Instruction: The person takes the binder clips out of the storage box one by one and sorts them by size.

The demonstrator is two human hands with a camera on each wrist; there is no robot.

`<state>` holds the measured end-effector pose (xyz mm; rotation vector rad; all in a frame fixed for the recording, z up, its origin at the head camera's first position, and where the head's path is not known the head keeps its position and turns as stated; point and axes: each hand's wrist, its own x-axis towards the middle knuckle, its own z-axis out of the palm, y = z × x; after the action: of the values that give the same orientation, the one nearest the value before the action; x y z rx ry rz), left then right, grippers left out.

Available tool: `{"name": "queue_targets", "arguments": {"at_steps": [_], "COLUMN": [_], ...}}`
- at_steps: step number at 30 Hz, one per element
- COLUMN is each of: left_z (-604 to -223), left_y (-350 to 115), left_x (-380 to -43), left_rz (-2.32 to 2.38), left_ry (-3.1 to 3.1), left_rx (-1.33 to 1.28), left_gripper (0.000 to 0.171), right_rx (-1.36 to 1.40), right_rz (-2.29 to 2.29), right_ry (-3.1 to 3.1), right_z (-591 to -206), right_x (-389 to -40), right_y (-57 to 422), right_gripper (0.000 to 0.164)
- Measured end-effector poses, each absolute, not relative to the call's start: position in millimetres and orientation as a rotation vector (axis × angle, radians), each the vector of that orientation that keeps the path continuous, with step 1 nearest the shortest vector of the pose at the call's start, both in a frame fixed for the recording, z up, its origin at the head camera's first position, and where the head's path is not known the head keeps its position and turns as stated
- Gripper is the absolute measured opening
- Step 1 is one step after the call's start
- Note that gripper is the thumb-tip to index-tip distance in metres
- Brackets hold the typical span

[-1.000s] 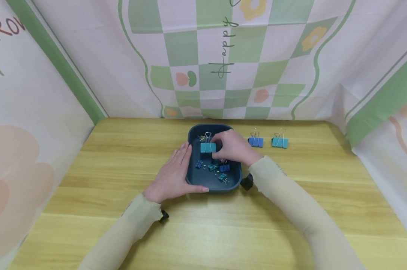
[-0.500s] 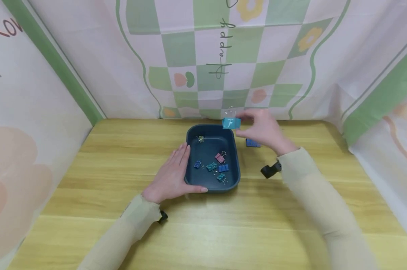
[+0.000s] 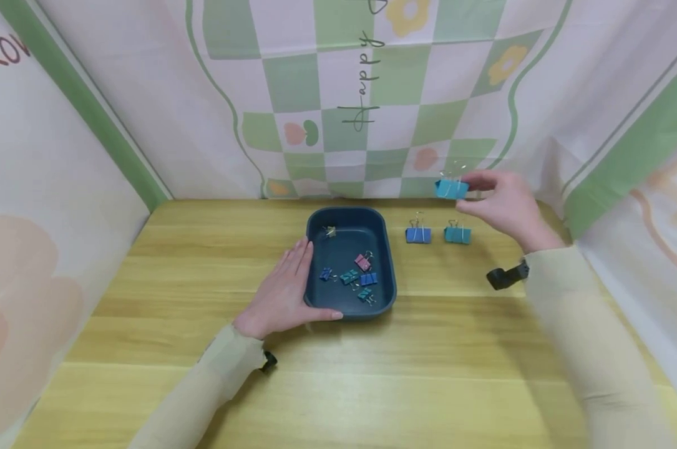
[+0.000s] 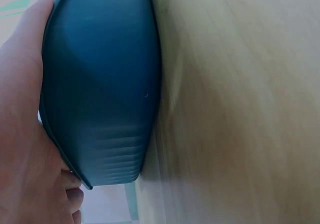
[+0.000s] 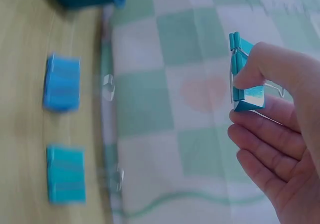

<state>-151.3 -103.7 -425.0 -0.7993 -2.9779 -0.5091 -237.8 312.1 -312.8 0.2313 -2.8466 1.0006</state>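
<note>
My right hand (image 3: 501, 202) pinches a light-blue binder clip (image 3: 452, 188) between thumb and fingers, held in the air above the table's back right. The right wrist view shows this binder clip (image 5: 245, 77) with its thumb on one face. Along the left rim of a dark blue tray (image 3: 391, 274) rests my left hand (image 3: 279, 290), fingers straight and thumb along the front corner. Inside the tray lie a pink clip (image 3: 363, 262), a gold clip (image 3: 330, 231) and several small blue and teal clips (image 3: 349, 277).
Right of the tray, a blue binder clip (image 3: 418, 235) and a teal binder clip (image 3: 457, 234) stand in a row on the wooden table (image 3: 372, 386). A patterned curtain (image 3: 293, 81) hangs along the table's back edge.
My right hand has lifted the light-blue binder clip out of the tray and carried it right, past the two standing clips. The left hand stays at the tray.
</note>
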Motion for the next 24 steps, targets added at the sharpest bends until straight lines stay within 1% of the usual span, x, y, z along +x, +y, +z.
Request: {"name": "queue_targets", "arguments": {"at_steps": [7, 15, 24], "left_z": [-424.7, -423.0, -423.5], "left_y": [-103.3, -103.0, -102.9], "left_x": [-151.4, -151.0, -151.6], "left_rz": [-0.504, -0.502, -0.500], "left_ry": [-2.986, -2.999, -3.002], "left_rx": [-0.793, -0.783, -0.781], "left_gripper": [0.140, 0.140, 0.140], "right_rx": [0.154, 0.094, 0.081], "right_rz": [0.911, 0.903, 0.966], "right_ry": [-2.824, -2.890, -2.993], "right_z": [-331.7, -364.6, -402.2], "right_x": [-241.4, -243.0, -244.2], "right_y": [358.0, 400.9, 430.6], "right_gripper": [0.054, 0.059, 0.058]}}
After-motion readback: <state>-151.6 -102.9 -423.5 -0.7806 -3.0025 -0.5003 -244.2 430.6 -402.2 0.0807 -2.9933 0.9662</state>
